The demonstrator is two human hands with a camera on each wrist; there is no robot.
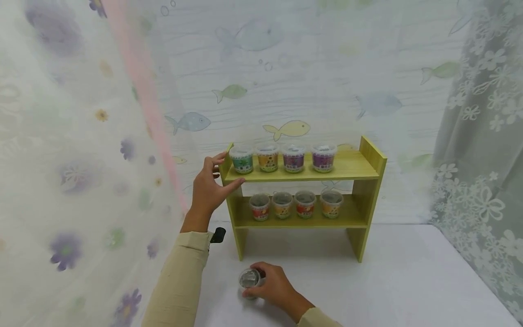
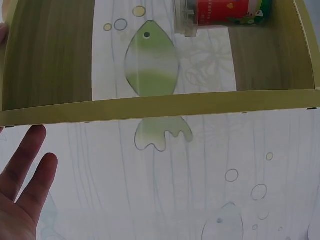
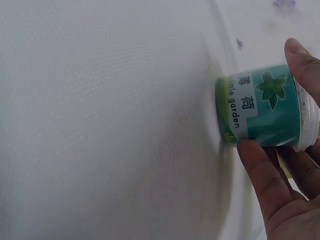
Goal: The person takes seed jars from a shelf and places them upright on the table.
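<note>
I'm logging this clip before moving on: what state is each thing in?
Shelf: upright, standing on the table
Table: covered in white
Upper cups: four, upright, lidded
Lower cups: four, upright
Held cup: lidded; contact with table unclear
Left hand: touching shelf's left side
Right hand: gripping held cup

Fingers [image 2: 31, 145] at the yellow-green shelf [image 2: 165, 104], red-labelled cup [image 2: 222, 12] beyond.
</note>
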